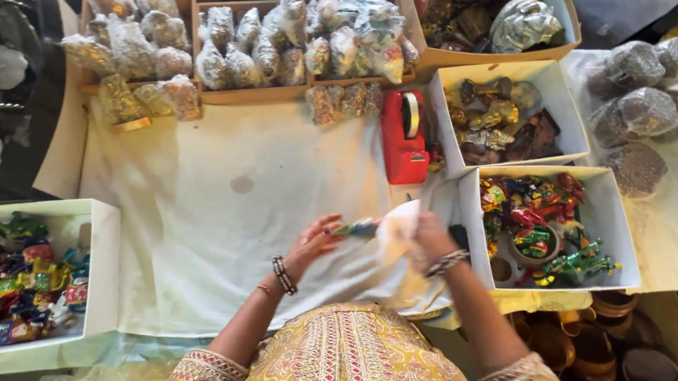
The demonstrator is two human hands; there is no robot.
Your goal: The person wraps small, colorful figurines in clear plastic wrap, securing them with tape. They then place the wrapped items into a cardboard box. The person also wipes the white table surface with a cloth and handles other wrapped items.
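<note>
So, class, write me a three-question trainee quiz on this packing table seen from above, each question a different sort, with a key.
1. True or false: the red tape dispenser stands on the white cloth-covered table beyond the hands.
2. What does the left hand hold? A) small multicoloured painted figurine B) brown wooden bowl C) scissors
3. Fill in: the right hand grips a sheet of white ____.

Key: 1 true; 2 A; 3 paper, as far as the view shows.
</note>
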